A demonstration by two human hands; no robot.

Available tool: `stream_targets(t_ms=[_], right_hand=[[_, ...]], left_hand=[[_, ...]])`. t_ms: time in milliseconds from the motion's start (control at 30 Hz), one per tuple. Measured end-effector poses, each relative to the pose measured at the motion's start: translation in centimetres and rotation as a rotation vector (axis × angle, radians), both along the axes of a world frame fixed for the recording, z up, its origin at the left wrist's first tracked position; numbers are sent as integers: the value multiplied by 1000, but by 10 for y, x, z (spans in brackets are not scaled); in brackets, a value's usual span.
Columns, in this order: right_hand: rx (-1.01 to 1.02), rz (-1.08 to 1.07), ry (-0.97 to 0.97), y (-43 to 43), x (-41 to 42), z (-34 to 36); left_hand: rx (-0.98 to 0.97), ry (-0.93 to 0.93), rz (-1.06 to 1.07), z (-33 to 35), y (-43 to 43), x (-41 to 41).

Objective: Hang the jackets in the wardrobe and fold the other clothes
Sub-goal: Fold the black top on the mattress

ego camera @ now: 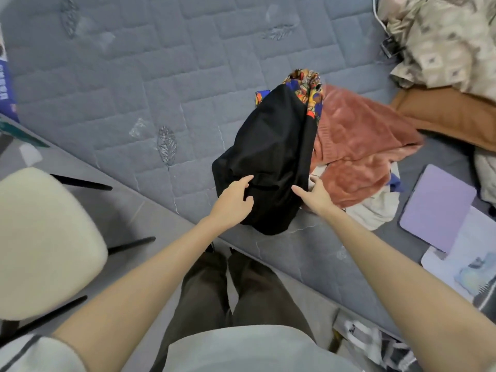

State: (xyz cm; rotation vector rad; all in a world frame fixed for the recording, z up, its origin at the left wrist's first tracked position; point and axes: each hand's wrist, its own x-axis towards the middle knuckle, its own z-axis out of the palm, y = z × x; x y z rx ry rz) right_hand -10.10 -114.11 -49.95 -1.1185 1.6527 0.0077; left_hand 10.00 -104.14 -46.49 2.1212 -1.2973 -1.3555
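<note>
A black garment (271,154) lies bunched on the grey quilted mattress (134,84), hanging a little over its near edge. My left hand (236,197) rests on its lower left side with fingers relaxed. My right hand (314,196) touches its lower right edge, thumb and index finger spread. Behind the black garment pokes out a colourful patterned cloth (308,87). To its right lies a rust-pink fleece garment (357,146) over a white piece of clothing (373,213).
A cream chair seat (45,237) with black legs stands at the left. A purple tablet case (437,208) and papers lie at the right. A brown cloth (451,114) and a beige patterned blanket (451,41) sit far right. More clothes (375,345) lie on the floor.
</note>
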Motion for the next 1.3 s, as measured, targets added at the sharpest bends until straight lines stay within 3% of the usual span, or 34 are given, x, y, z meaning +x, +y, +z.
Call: stream_targets(t_ms=[167,267,367,533,733,933,1133,1200,1300], right_hand=[[-225,61,31,-5,-1,-9],[-226,-23,-222,-4,-2,17],[-222,-56,-396,-6,-6,54],[-223,41,-467,-15,4,104],[-249,2,-484,-14,43,148],[-356,329,-492,6,129,201],[-187,407,-729,47,219,250],[-88,355,-857,60,249,268],[9,301,-952,78,289,292]], left_hand=[[25,85,-41,-19,-13,-11],[-19,196,-48,-16,-13,-18],[-191,253,-3,-3,-16,-25],[-330,148,186,21,-27,-25],[-361,242,520,62,-18,22],[-438,123,705,106,51,104],[-521,84,966,149,133,143],[-600,146,1062,166,156,155],[-664,215,1035,190,189,164]])
